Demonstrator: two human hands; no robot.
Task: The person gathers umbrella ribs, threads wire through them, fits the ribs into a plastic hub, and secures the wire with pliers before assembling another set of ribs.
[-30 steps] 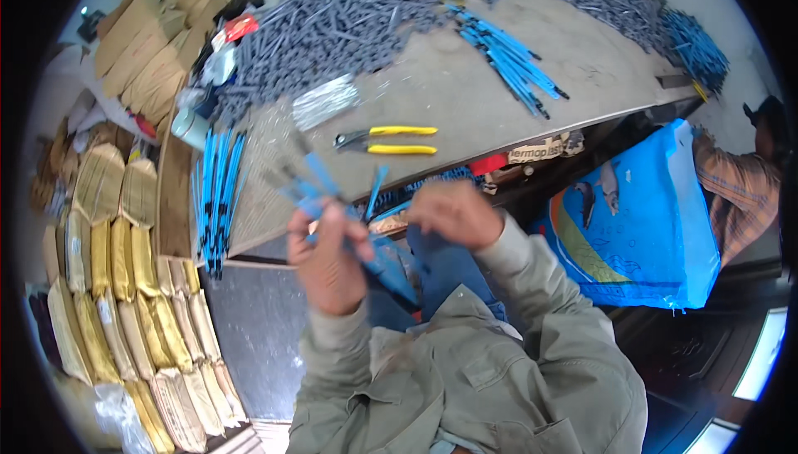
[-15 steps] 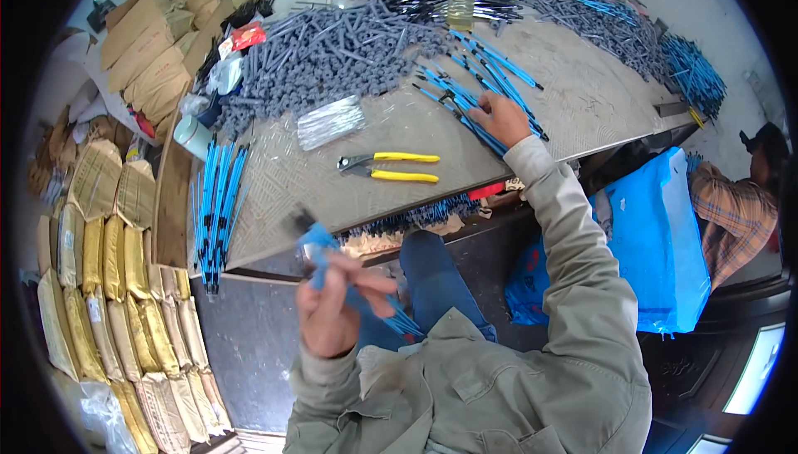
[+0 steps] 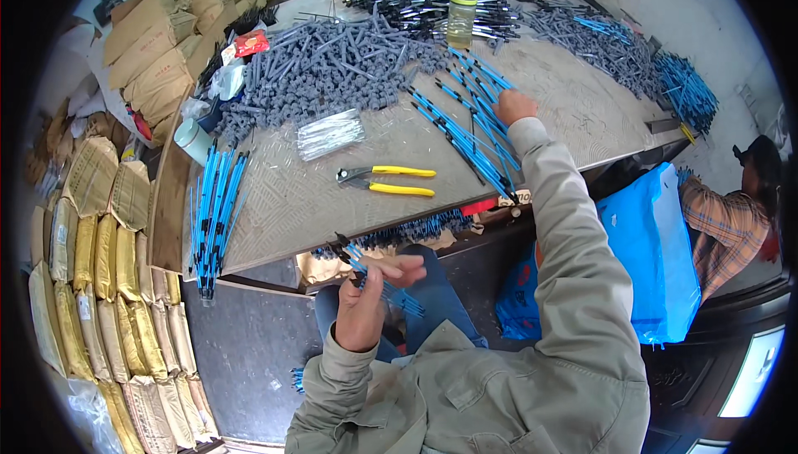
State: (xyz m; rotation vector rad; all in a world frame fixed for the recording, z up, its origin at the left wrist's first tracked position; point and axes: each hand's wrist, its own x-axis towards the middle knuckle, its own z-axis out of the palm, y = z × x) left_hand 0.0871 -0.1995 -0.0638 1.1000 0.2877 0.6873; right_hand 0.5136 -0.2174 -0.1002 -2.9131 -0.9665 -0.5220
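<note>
Head view: left hand [image 3: 363,309] grips blue rods [image 3: 378,281]; right hand [image 3: 514,107] lies spread on table's [image 3: 332,196] blue rod pile [image 3: 470,122].

- Blue rods in hand [image 3: 384,286]: a small bundle of thin blue rods with black tips, gripped in the left hand [image 3: 363,309] near the body, below the worktop's [image 3: 332,196] near edge, slanting from upper left to lower right.
- Loose blue rods [image 3: 474,126]: a fanned pile of the same black-tipped rods lying flat on the worktop, right of centre, with the right hand [image 3: 515,107] resting on its far end.
</note>
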